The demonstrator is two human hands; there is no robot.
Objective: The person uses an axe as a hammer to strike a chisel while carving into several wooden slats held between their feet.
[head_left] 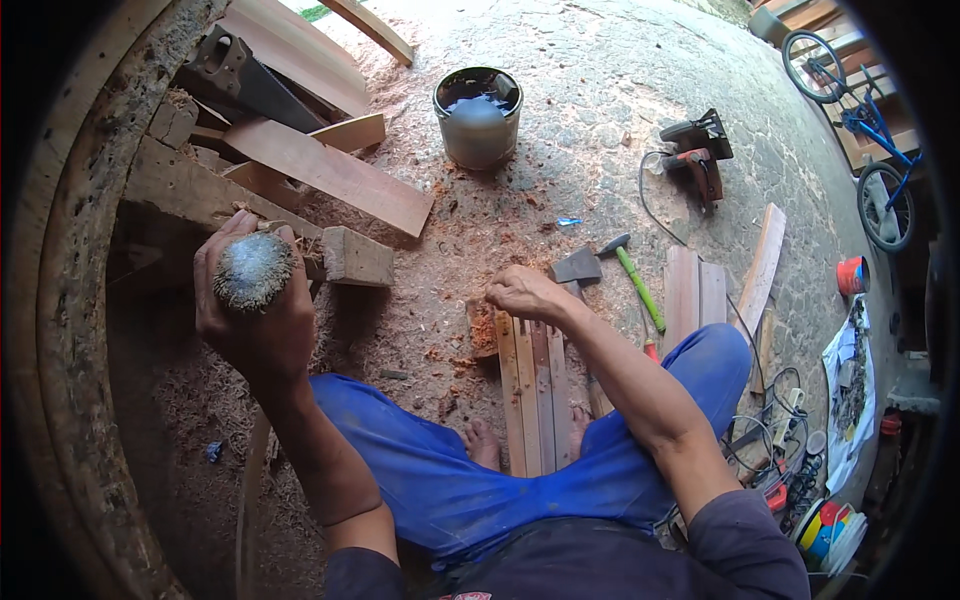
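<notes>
Observed at 9 o'clock: left hand [265, 340], raised, fingers closed firmly around a round-ended tool [254, 268] with grey end face and frayed rim; exact kind of tool not determinable. Located beside the same hand, at 10 o'clock: heavy timber beam [185, 185].

Observed just above and right of centre: right hand [528, 294], fingers curled well in; cannot tell whether around anything, grip being hidden from above. Positioned over the far end of narrow wooden strips [529, 400]. Strips found at 6 o'clock, laid side by side between the feet, some marked with small dark holes. Noted at their far left end: wood block [482, 330] with reddish shavings.

Recorded near the right hand, toward 2 o'clock: broad hatchet-like head [576, 266]; next to it, at 3 o'clock, green-handled hammer [638, 288].

Recorded farther out: metal bucket [478, 135] with dark contents at 12; handsaw [245, 80] and planks [330, 170] near 11; corded red-and-black power tool [703, 175] and blue bicycle [880, 135] at 2.
</notes>
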